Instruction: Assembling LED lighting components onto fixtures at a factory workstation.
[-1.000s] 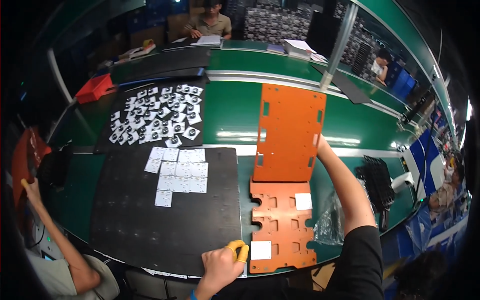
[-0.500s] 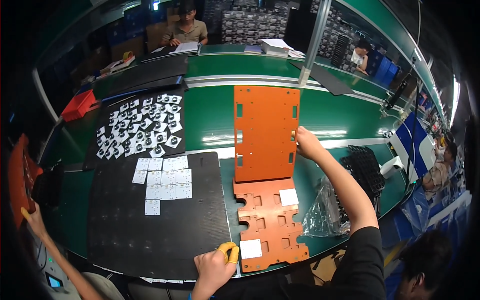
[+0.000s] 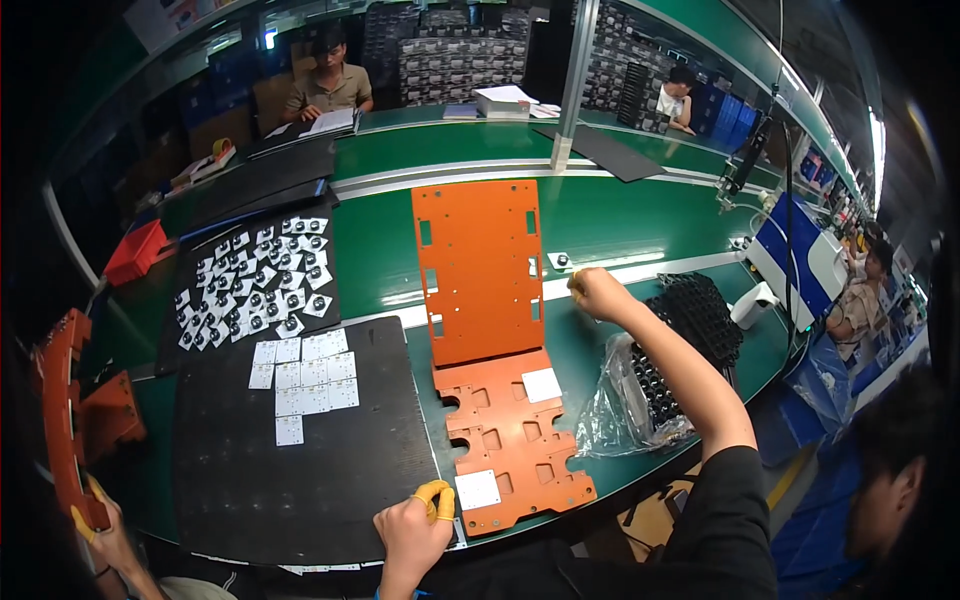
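The far lens board [image 3: 560,262] is best handled by its edges, with the right hand [image 3: 600,294] half-closed beside it, the near left hand [image 3: 415,530] curled, either's hold indiscernible.

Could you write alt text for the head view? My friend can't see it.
A person's right hand is beside a raised orange panel, near a small white board with a black centre. The left hand is beside a flat orange base bearing two white squares.

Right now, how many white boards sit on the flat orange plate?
2: one board at the upper right of the plate, another at lower left; none looks hidden.
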The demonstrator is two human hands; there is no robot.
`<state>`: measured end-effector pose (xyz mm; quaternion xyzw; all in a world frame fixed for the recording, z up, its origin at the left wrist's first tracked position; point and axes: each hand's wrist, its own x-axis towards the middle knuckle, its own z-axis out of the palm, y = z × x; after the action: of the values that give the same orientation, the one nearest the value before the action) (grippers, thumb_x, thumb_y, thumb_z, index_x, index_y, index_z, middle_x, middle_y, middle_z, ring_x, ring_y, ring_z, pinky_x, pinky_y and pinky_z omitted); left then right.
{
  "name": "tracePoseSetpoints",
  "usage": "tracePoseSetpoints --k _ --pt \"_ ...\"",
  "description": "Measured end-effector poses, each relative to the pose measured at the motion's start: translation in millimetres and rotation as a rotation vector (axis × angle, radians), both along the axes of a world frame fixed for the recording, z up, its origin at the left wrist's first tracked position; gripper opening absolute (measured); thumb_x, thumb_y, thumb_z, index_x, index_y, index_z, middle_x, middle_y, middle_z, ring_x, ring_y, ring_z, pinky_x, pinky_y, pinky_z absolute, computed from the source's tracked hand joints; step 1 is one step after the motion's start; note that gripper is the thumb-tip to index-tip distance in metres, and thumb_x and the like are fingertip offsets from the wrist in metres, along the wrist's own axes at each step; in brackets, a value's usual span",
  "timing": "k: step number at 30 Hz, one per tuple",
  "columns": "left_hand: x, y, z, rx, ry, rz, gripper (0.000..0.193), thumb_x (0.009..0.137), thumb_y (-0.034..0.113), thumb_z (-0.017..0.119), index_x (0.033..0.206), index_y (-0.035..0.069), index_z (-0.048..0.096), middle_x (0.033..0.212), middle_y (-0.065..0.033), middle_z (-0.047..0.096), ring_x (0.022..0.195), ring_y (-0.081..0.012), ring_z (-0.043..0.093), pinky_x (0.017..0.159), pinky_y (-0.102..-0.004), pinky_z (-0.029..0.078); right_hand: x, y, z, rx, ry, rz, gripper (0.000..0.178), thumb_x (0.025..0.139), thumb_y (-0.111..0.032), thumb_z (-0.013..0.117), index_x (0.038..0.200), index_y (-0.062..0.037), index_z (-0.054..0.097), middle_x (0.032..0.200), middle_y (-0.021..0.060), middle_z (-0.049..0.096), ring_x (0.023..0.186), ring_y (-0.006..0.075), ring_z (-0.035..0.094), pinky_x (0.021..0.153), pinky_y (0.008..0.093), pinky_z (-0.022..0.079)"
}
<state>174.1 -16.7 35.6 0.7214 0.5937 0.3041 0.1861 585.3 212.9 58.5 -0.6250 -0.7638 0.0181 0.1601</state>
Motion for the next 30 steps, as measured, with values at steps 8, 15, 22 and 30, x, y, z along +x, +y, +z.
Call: tracePoseSetpoints --k 8,15,22,30 --pt "-1 -1 2 0.057 -0.031 -0.006 0.016 0.081 0.019 0.071 0.088 0.006 0.075 0.051 -0.0114 0.055 0.047 -0.0310 0.056 0.049 -0.0383 0.040 -79 -79 46 -0.318 0.141 -0.198 0.049 0.092 -0.036 0.062 0.061 0.0013 0.067 0.053 0.0154 0.063 0.049 0.0272 0.065 0.055 0.0382 0.053" --pt "-2 -1 -1 -0.006 -0.017 -0.015 0.015 0.084 0.025 0.068 0.091 0.012 0.074 0.058 -0.0070 0.061 0.053 -0.0296 0.061 0.052 -0.0410 0.041 -81 -101 32 -0.880 0.533 -0.090 0.036 0.087 -0.032 0.074 0.073 -0.0013 0.061 0.063 0.0042 0.060 0.055 0.0114 0.059 0.048 0.0269 0.045" --pt "-5 0 0 -0.012 -0.045 -0.029 0.015 0.083 0.023 0.069 0.090 0.011 0.073 0.057 -0.0066 0.062 0.051 -0.0277 0.061 0.050 -0.0395 0.041 -25 -69 52 -0.553 0.498 -0.172 0.024 0.083 -0.019 0.076 0.075 -0.0010 0.061 0.061 0.0044 0.060 0.052 0.0116 0.058 0.047 0.0268 0.043" --pt "-5 1 1 -0.009 -0.076 -0.035 0.015 0.081 0.020 0.070 0.091 0.010 0.074 0.056 -0.0068 0.060 0.049 -0.0266 0.059 0.049 -0.0374 0.039 -25 19 9 0.209 0.298 -0.211 0.020 0.085 -0.011 0.070 0.079 0.0038 0.059 0.063 0.0148 0.064 0.053 0.0207 0.066 0.052 0.0334 0.051"
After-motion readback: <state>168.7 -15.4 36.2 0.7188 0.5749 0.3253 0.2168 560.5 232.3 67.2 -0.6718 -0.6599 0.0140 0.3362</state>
